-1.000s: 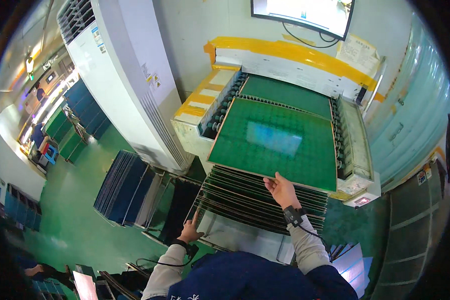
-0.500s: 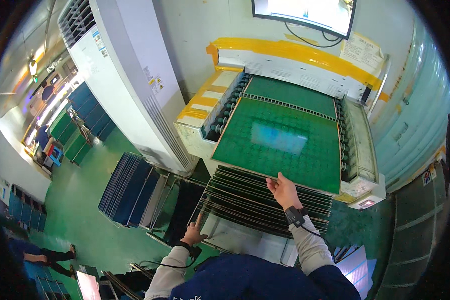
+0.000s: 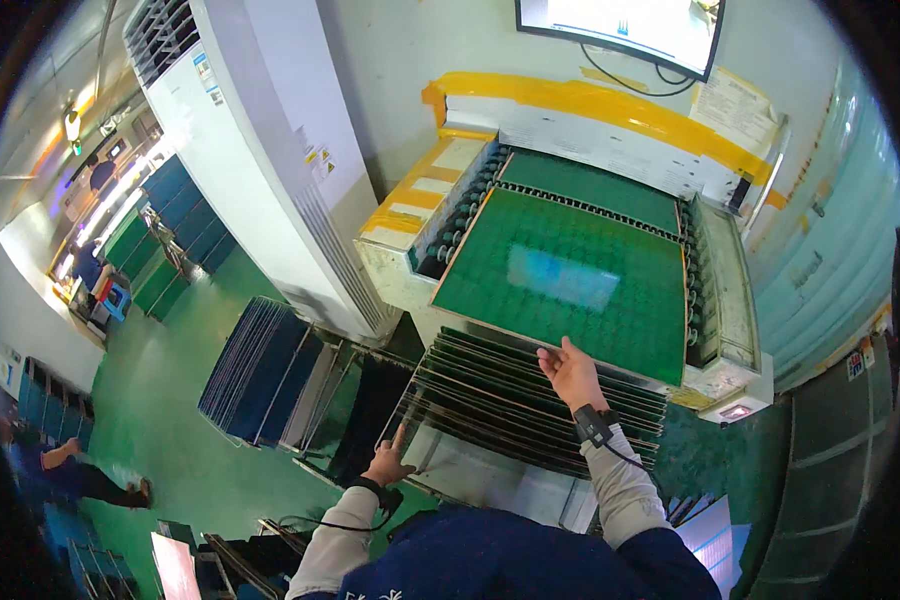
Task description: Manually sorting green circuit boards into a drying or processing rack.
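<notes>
From far away, I look down at my two hands near the roller machine [image 3: 730,300]. A big green board [image 3: 580,315] lies flat on top of the machine, at its near end. A second green board [image 3: 590,190] lies behind it, toward the machine's far end.

My right hand [image 3: 574,378] is at the front edge of the near board. Its thumb and fingers are bent a little, with a gap between them, and I see nothing held in them. I cannot tell if the tips touch the board.

In front of the machine is a rack of thin boards [image 3: 500,405]. My left hand [image 3: 385,465] is at the left side of this rack, with one finger stretched out and the thumb spread. The other fingers are hidden, so I cannot tell if they hold on.

A tall white cabinet [image 3: 270,180] stands left of the machine. A screen [image 3: 620,22] hangs above it. Far left of the machine is another person [image 3: 60,470].
</notes>
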`<act>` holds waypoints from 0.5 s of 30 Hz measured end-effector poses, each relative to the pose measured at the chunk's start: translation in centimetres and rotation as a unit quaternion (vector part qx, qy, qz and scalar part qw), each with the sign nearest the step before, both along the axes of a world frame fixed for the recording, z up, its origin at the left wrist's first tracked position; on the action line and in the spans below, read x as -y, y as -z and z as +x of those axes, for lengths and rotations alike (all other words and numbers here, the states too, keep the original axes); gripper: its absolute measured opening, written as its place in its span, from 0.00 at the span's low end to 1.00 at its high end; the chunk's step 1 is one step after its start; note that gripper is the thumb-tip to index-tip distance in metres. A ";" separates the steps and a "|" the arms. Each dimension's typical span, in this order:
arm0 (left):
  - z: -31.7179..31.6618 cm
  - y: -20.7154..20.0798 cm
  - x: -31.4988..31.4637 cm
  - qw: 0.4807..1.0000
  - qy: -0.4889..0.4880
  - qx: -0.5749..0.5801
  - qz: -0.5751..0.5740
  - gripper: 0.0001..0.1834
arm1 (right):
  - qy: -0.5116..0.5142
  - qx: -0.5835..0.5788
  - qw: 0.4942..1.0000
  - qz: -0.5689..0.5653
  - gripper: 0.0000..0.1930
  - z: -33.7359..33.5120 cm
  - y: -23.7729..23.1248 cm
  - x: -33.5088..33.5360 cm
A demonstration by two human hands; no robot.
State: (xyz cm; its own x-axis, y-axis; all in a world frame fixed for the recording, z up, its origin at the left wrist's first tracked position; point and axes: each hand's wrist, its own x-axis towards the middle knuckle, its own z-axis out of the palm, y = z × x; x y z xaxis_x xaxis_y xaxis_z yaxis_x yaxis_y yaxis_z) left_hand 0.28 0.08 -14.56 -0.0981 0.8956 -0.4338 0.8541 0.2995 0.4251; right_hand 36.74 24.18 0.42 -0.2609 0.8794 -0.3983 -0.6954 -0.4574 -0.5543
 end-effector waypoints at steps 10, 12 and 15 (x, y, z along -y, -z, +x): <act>-0.3 1.0 -0.5 1.000 0.006 -0.023 -0.018 0.66 | -0.012 0.000 1.000 0.010 0.17 0.2 -0.5 -0.9; 0.0 1.2 -0.7 0.999 0.003 -0.029 -0.025 0.66 | -0.062 0.011 0.998 0.030 0.19 1.2 0.2 -1.2; 0.7 -0.7 -0.8 0.999 -0.016 -0.024 -0.026 0.67 | -0.116 0.102 0.986 0.064 0.18 0.5 -1.5 1.1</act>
